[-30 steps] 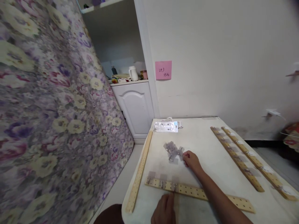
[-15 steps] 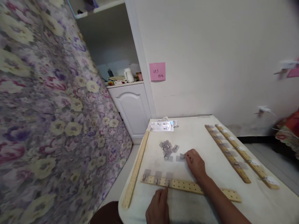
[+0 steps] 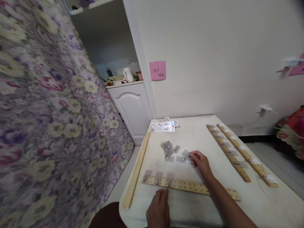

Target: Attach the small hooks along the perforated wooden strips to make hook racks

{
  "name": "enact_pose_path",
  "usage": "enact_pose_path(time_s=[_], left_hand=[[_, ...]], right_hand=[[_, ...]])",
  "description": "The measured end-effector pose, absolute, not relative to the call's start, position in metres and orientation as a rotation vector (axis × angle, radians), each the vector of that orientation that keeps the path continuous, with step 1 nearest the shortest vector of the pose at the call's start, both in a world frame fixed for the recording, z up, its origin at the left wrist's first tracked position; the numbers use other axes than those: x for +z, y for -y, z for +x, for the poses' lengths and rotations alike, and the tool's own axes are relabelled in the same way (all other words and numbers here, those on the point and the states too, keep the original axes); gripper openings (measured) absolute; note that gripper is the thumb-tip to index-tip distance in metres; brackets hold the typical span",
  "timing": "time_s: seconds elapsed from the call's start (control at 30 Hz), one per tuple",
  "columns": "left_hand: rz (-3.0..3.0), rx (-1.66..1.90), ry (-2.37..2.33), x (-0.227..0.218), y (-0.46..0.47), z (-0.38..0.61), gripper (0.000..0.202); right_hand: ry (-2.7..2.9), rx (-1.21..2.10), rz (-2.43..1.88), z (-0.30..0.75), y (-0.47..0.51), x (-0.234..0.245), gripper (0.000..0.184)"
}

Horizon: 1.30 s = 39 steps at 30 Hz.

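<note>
On the white table (image 3: 201,133) lies a perforated wooden strip (image 3: 190,186) with three clear hooks clipped on its left end. My left hand (image 3: 158,210) rests at the strip's near edge, fingers flat and holding nothing. Beyond the strip my right hand (image 3: 200,161) is closed in a pinch on a small clear hook (image 3: 186,154) at the right of a pile of clear hooks (image 3: 169,149).
A bare wooden strip (image 3: 136,173) lies along the table's left edge. Two more strips with hooks (image 3: 234,155) lie at the right. A clear packet (image 3: 163,126) sits at the far edge. A flowered mattress (image 3: 52,114) leans at the left, near a white cabinet (image 3: 130,107).
My right hand has drawn one clear hook away from the pile toward the right. The camera view has shifted a little to the right. My left hand stays by the strip.
</note>
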<state>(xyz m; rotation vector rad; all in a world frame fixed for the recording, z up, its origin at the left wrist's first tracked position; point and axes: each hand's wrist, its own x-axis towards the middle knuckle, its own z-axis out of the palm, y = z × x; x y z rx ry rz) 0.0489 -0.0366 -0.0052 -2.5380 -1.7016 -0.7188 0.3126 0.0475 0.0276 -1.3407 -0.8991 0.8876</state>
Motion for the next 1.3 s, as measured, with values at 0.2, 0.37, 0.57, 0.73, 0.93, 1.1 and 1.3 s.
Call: enact_pose_path(time_s=[0.2, 0.37, 0.57, 0.73, 0.93, 1.1, 1.3], left_hand=[[-2.548, -0.744, 1.693, -0.004, 0.038, 0.049, 0.045], [-2.549, -0.772, 1.649, 0.000, 0.039, 0.049, 0.046], [-2.576, -0.836, 1.618, 0.007, 0.039, 0.048, 0.043], [-2.659, -1.047, 1.640, 0.015, 0.045, 0.049, 0.035], [-2.856, -1.235, 1.540, 0.019, 0.058, 0.061, 0.033], [-2.976, -1.286, 1.565, 0.021, 0.062, 0.079, 0.031], [-2.975, -1.641, 1.953, 0.047, 0.065, 0.107, 0.028]], right_hand=[[0.791, 1.079, -1.191, 0.301, -0.038, 0.022, 0.031], [0.763, 1.165, -1.098, 0.296, -0.032, 0.017, 0.046], [0.725, 1.353, -0.985, 0.291, -0.028, 0.021, 0.038], [0.737, 1.439, -0.962, 0.288, -0.024, 0.029, 0.034], [0.918, 1.335, -0.957, 0.288, -0.024, 0.025, 0.028], [0.929, 1.328, -0.961, 0.288, -0.024, 0.026, 0.030], [1.000, 1.386, -0.955, 0.278, 0.001, 0.035, 0.035]])
